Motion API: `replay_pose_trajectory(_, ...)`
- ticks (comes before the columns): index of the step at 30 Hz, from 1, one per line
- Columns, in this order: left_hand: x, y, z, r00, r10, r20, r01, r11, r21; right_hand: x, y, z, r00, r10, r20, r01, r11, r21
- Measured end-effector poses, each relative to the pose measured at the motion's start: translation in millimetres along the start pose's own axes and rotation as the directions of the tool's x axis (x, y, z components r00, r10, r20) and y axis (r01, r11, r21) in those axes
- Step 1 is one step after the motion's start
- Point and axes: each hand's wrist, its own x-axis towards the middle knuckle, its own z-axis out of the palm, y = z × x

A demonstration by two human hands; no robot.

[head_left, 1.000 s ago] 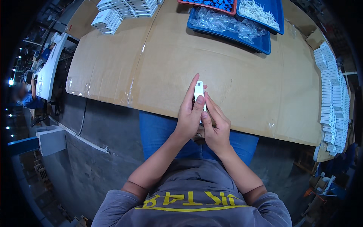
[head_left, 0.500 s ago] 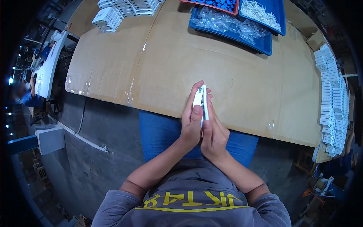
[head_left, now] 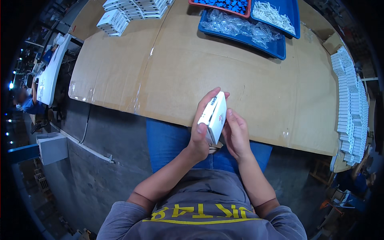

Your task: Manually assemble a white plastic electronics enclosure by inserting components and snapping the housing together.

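A flat white box (head_left: 218, 118) stands tilted on edge above the table's near edge, with dark print on its narrow side and a small reddish mark on its broad face. My left hand (head_left: 200, 138) grips it from the left, thumb on the lower narrow side and fingers behind the far end. Close by the box's right face is my right hand (head_left: 238, 134), its fingers loosely bent and holding nothing visible. Whether its fingertips touch the box's edge is hard to see.
Stacked white boxes (head_left: 114, 22) stand at the table's far left. A blue tray (head_left: 276, 52) of clear plastic bags, a red tray (head_left: 245, 14) of blue pieces and another blue tray (head_left: 295, 24) of white pieces are at the back. Tall white stacks (head_left: 347, 116) line the right.
My right hand has come away from the box toward the right, where both palms had pressed it between them. The box has turned in my left hand, showing its broad face.
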Motion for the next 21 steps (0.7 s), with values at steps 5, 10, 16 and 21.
replay_pose_trajectory(5,-2,-5,-4,0.997,0.012,0.082,-0.016,0.999,0.044,-4,7,-1,0.985,0.041,0.166,-0.096,0.934,0.343)
replay_pose_trajectory(10,-1,-15,-16,0.994,0.035,0.104,-0.047,0.991,0.123,8,10,-8,0.992,0.099,0.083,-0.116,0.966,0.232)
replay_pose_trajectory(16,1,-28,-36,0.936,0.287,0.202,-0.35,0.73,0.588,-13,-11,27,0.999,-0.042,-0.026,0.043,0.999,0.023)
replay_pose_trajectory(21,1,-33,-33,0.917,0.37,0.148,-0.376,0.678,0.632,-22,-4,41,0.987,-0.153,-0.038,0.148,0.982,-0.119)
